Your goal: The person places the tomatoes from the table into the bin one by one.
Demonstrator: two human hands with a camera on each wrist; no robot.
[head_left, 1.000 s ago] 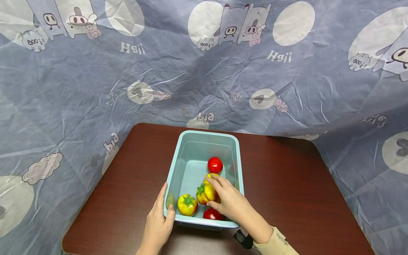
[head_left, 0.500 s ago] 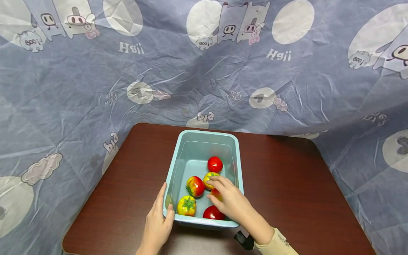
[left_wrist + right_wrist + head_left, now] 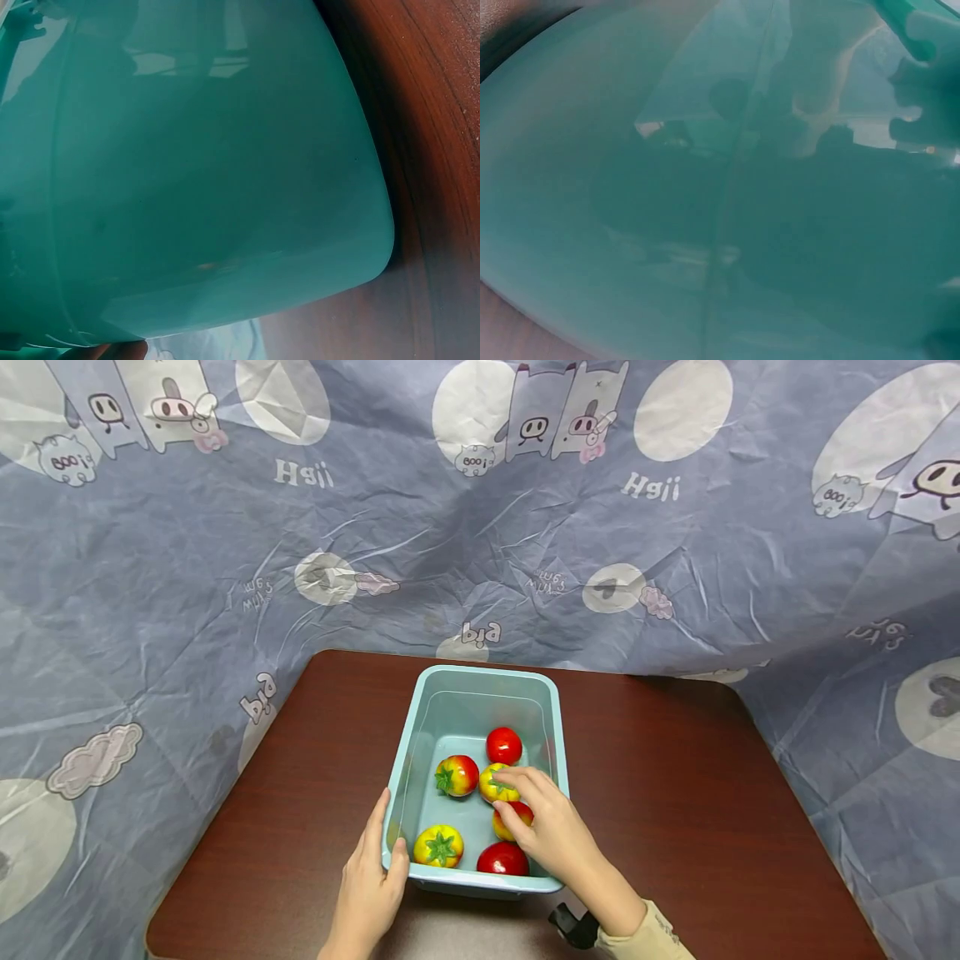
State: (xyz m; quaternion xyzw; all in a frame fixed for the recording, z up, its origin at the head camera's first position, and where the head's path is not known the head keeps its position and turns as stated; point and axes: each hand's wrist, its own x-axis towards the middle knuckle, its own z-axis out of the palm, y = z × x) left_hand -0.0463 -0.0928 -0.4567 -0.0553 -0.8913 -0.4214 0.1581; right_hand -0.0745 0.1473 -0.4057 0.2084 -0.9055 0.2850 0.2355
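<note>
In the head view my left hand (image 3: 372, 877) grips the near left corner of a light blue plastic bin (image 3: 402, 752), thumb over the rim and fingers along the outer wall. My right hand (image 3: 551, 822) reaches over the right rim, its fingertips over a yellow tomato (image 3: 495, 787) with a green leafy top and its thumb just nearer. Beneath the thumb lies a red-yellow tomato (image 3: 512, 823), partly hidden. A second red-yellow tomato (image 3: 458, 776) rests left of the yellow one. Both wrist views show mainly the bin's outer wall (image 3: 217, 172).
A bright red round fruit (image 3: 504, 746) lies farther back in the bin. Near its front wall are another yellow tomato (image 3: 438, 846) and a dark red fruit (image 3: 503, 859). The bin stands on a brown wooden table (image 3: 675, 793), with a printed blue-grey cloth (image 3: 420, 543) hanging behind.
A red-yellow tomato has left my right hand and rolled left, then toward the back of the bin. The right fingers have spread slightly and stay over the yellow tomato. My left hand keeps its grip.
</note>
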